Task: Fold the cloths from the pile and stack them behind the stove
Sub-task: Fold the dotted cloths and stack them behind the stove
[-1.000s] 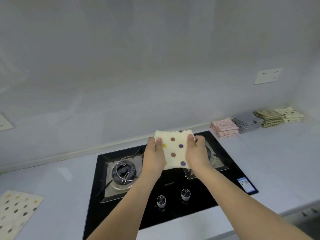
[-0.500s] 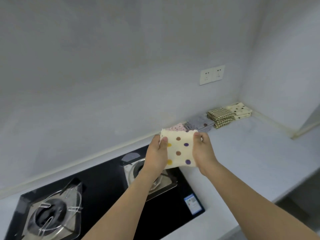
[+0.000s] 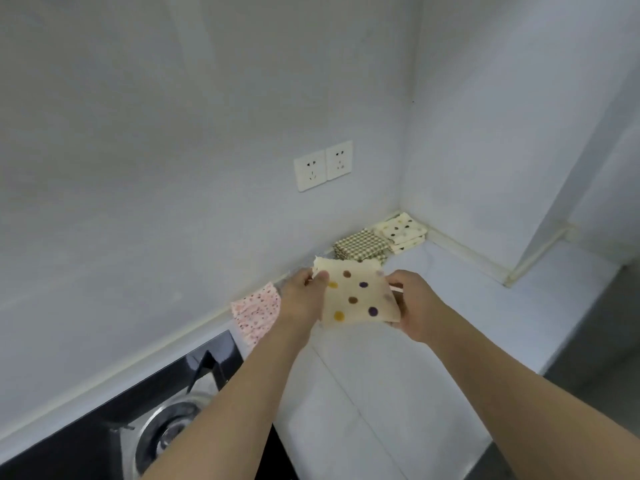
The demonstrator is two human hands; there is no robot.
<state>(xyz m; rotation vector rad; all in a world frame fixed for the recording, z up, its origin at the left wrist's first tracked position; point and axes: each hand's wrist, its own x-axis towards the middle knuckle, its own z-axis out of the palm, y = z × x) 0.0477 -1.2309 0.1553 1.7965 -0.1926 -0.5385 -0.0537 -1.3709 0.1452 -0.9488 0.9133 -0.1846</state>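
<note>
Both hands are holding a folded cream polka-dot cloth (image 3: pixel 356 296) in the air above the pale surface (image 3: pixel 433 358), to the right of the stove (image 3: pixel 138 420): the left hand (image 3: pixel 302 299) is keeping its grip pinched on the cloth's left edge, the right hand (image 3: pixel 414 306) on its right edge. Beyond the stove, along the wall, a pink floral stack (image 3: pixel 256 311), a green checked stack (image 3: pixel 362 247) and a cream dotted stack (image 3: pixel 401 232) are lying on the surface.

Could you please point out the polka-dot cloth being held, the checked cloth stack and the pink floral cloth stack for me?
polka-dot cloth (image 3: pixel 356 296): head view, on its middle between the hands.
checked cloth stack (image 3: pixel 362 244): head view, on its top cloth.
pink floral cloth stack (image 3: pixel 255 310): head view, on its top cloth.
</note>
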